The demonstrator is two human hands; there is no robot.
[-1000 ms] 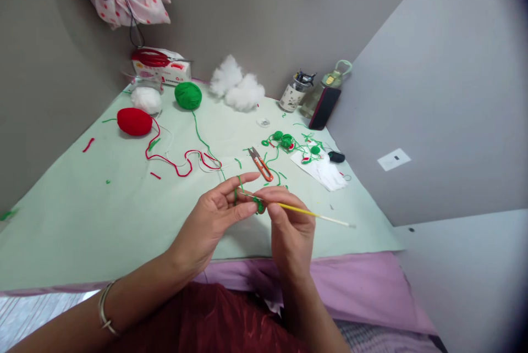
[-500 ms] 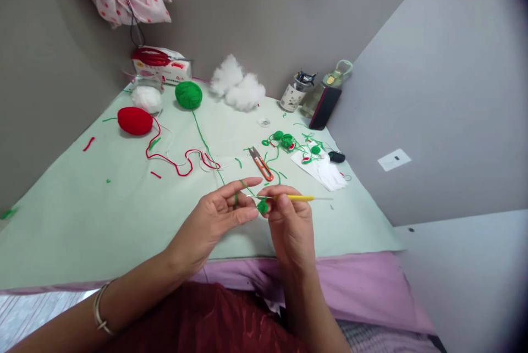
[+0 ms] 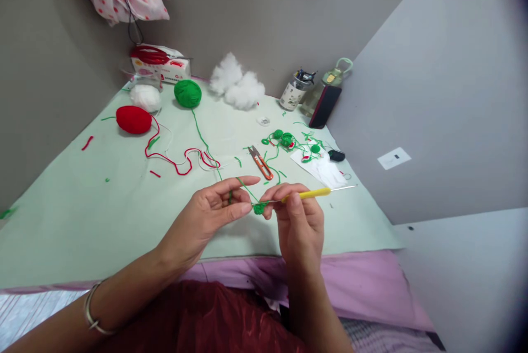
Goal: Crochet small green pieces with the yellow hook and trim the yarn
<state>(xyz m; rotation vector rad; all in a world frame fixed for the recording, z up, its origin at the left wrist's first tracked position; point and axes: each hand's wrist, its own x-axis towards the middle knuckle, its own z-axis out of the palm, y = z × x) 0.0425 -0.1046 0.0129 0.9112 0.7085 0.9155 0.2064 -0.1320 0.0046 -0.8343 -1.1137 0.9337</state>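
Note:
A small green crochet piece (image 3: 259, 209) sits between my hands, its left edge at the thumb and fingers of my left hand (image 3: 214, 207). Green yarn (image 3: 247, 188) runs over the raised index finger of that hand and down to the piece. My right hand (image 3: 300, 215) is closed on the yellow handle of a crochet hook (image 3: 315, 193), whose metal tip reaches left to the green stitches. From the green yarn ball (image 3: 187, 93) a strand leads across the table to my left hand. Orange thread snips (image 3: 260, 164) lie just beyond my fingers.
Red (image 3: 133, 120) and white yarn balls (image 3: 145, 98) stand at the left. White stuffing (image 3: 237, 83), a pen cup (image 3: 292, 92), a bottle (image 3: 332, 75) and a leaning phone (image 3: 325, 107) line the back. Small green crocheted pieces (image 3: 286, 140) lie at the right by a white tissue (image 3: 319, 169).
My right hand has moved a little to the right, drawing the hook back with it and tilting its far end up. My left hand has shifted slightly left.

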